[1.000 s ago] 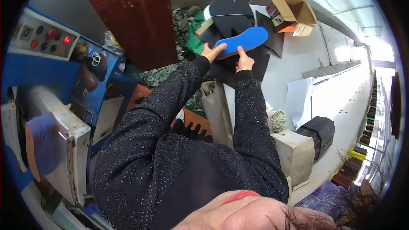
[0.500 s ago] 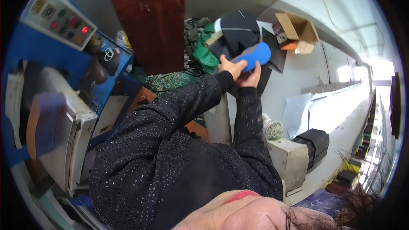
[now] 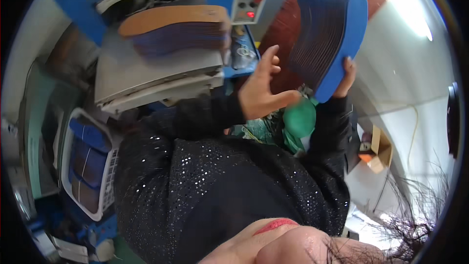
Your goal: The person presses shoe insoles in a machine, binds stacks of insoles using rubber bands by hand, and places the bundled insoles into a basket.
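Observation:
A thick curved stack of insoles [image 3: 354, 29], with a blue face and dark layered edges, stands tilted in front of me. My right hand [image 3: 346, 79] grips its lower right edge, the fingers partly hidden behind it. To the left of the stack, my left hand [image 3: 261, 92] is open, thumb and fingers spread, apart from the stack and holding nothing. Farther left, a second insole stack [image 3: 171, 22] with a tan top and bluish layered sides lies on the pale machine plate [image 3: 156, 68]. Motion blurs both stacks somewhat.
A control panel [image 3: 248, 0] with red and dark buttons rises beyond the plate. Tied blue bundles fill a white basket [image 3: 105, 186] at left. Below the held stack is a green bag [image 3: 299, 122]. An open cardboard box [image 3: 381, 149] stands at right.
My view has turned left from the bench toward the machine. The blue stack, earlier between both hands, is raised in my right hand, and my left hand has come off it.

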Action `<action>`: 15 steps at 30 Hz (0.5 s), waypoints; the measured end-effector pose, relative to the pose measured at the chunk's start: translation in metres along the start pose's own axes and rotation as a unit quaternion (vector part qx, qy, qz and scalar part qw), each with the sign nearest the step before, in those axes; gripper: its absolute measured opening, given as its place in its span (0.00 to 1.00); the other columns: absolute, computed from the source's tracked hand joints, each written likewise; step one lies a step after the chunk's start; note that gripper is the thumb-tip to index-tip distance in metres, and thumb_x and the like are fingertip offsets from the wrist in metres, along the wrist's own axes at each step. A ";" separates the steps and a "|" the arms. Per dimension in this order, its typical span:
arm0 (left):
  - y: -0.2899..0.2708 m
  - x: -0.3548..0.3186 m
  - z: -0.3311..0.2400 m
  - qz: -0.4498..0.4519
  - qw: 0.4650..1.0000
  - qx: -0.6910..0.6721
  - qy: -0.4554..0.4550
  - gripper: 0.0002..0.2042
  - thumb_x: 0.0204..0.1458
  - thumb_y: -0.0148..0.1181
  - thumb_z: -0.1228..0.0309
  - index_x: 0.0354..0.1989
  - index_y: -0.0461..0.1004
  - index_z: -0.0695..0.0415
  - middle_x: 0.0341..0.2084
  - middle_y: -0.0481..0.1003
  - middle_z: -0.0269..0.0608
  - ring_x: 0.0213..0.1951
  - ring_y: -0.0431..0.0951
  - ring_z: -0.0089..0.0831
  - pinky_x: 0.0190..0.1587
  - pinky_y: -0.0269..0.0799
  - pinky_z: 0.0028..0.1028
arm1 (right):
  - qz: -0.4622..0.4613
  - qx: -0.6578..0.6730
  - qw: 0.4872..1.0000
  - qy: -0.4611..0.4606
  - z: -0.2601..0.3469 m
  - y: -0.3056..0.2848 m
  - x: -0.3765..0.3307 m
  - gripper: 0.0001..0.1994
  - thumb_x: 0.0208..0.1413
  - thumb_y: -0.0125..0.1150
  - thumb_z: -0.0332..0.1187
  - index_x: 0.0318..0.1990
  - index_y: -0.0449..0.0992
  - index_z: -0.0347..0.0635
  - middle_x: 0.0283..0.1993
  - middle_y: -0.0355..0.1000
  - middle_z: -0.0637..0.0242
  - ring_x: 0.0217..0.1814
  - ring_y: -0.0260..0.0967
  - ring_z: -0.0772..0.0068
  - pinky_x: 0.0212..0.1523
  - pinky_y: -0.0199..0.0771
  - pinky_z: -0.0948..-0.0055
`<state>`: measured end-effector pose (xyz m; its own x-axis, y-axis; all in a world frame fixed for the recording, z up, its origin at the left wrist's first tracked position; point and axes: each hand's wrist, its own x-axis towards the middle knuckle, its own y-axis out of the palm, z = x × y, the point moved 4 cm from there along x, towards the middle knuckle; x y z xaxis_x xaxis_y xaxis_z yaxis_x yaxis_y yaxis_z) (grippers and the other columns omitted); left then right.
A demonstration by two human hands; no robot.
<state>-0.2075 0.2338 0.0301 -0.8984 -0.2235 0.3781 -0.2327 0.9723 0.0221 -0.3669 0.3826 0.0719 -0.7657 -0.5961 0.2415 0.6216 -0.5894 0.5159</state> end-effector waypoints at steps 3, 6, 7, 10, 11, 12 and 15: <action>-0.120 -0.036 -0.064 -0.035 0.949 0.237 0.205 0.45 0.46 0.69 0.53 0.67 0.50 0.62 0.60 0.59 0.47 0.60 0.62 0.38 0.58 0.60 0.37 | 0.188 -0.080 0.976 0.070 0.011 0.085 0.068 0.28 0.51 0.58 0.47 0.52 0.71 0.32 0.44 0.76 0.53 0.40 0.76 0.60 0.42 0.78 0.64; -0.227 -0.071 -0.099 -0.191 0.888 0.366 0.201 0.42 0.48 0.68 0.56 0.67 0.52 0.60 0.60 0.60 0.48 0.60 0.62 0.40 0.58 0.61 0.39 | 0.298 -0.080 0.933 0.183 -0.021 0.155 0.122 0.30 0.49 0.63 0.48 0.52 0.71 0.32 0.46 0.76 0.51 0.40 0.77 0.61 0.43 0.78 0.66; -0.255 -0.078 -0.104 -0.219 0.884 0.375 0.175 0.42 0.48 0.67 0.56 0.67 0.51 0.60 0.60 0.60 0.49 0.61 0.62 0.41 0.59 0.61 0.39 | 0.314 -0.082 0.922 0.213 -0.035 0.173 0.138 0.30 0.48 0.64 0.48 0.52 0.72 0.32 0.46 0.76 0.51 0.40 0.77 0.61 0.43 0.79 0.66; -0.325 -0.090 -0.105 -0.262 0.883 0.375 0.103 0.42 0.50 0.66 0.57 0.69 0.49 0.57 0.63 0.58 0.52 0.65 0.58 0.42 0.61 0.58 0.42 | 0.345 -0.135 0.874 0.315 -0.075 0.210 0.171 0.37 0.43 0.68 0.44 0.59 0.65 0.30 0.51 0.73 0.49 0.46 0.76 0.55 0.47 0.80 0.63; -0.343 -0.087 -0.101 -0.252 0.892 0.366 0.087 0.42 0.50 0.66 0.57 0.69 0.48 0.57 0.64 0.57 0.53 0.66 0.57 0.42 0.62 0.58 0.42 | 0.347 -0.112 0.861 0.354 -0.085 0.217 0.173 0.39 0.39 0.71 0.42 0.59 0.64 0.30 0.52 0.72 0.47 0.48 0.75 0.54 0.48 0.79 0.61; -0.359 -0.083 -0.096 -0.246 0.901 0.351 0.061 0.42 0.50 0.66 0.58 0.70 0.47 0.56 0.65 0.56 0.54 0.67 0.56 0.43 0.63 0.57 0.43 | 0.347 -0.115 0.847 0.385 -0.092 0.222 0.174 0.40 0.38 0.71 0.42 0.60 0.64 0.30 0.53 0.71 0.46 0.48 0.74 0.53 0.49 0.78 0.61; -0.382 -0.047 -0.071 -0.192 0.952 0.233 0.044 0.45 0.50 0.67 0.59 0.71 0.44 0.55 0.65 0.55 0.56 0.67 0.55 0.44 0.64 0.56 0.41 | 0.375 -0.120 0.774 0.495 -0.102 0.236 0.166 0.41 0.38 0.72 0.43 0.59 0.64 0.29 0.52 0.69 0.39 0.47 0.74 0.48 0.48 0.78 0.58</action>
<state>-0.0496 -0.1223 0.0691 -0.6835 -0.5297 0.5022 -0.6964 0.6794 -0.2313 -0.3306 0.0886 0.1499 0.2543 -0.8755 -0.4110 0.9337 0.1114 0.3404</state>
